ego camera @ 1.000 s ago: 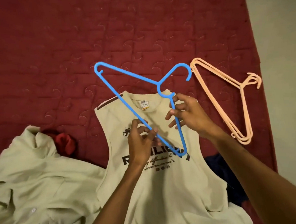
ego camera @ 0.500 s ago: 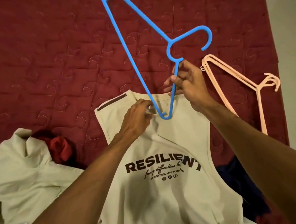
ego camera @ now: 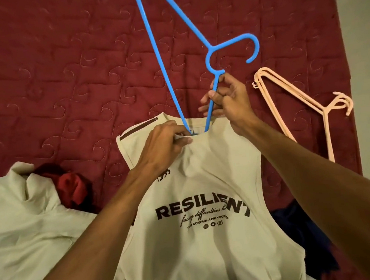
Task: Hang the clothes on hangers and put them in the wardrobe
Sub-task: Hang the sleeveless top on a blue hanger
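Early. Feeding 1 corner of the blue hanger [ego camera: 233, 41] into the neck of the beige tank top [ego camera: 212, 250]; not yet seated. Pinching the collar with the left hand [ego camera: 164, 144]; gripping the hanger's arm just above it with the right hand [ego camera: 230, 101], fingers curled round. Left to hang: pale shirt [ego camera: 24, 223] and red garment [ego camera: 73, 186] left of the tank top, dark garment [ego camera: 300, 223] right, near peach hangers [ego camera: 328, 135]. No container in view.

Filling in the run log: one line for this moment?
step: hanger corner in top neck | left hand: pinches neckline | right hand: grips hanger | spare hangers: on bed
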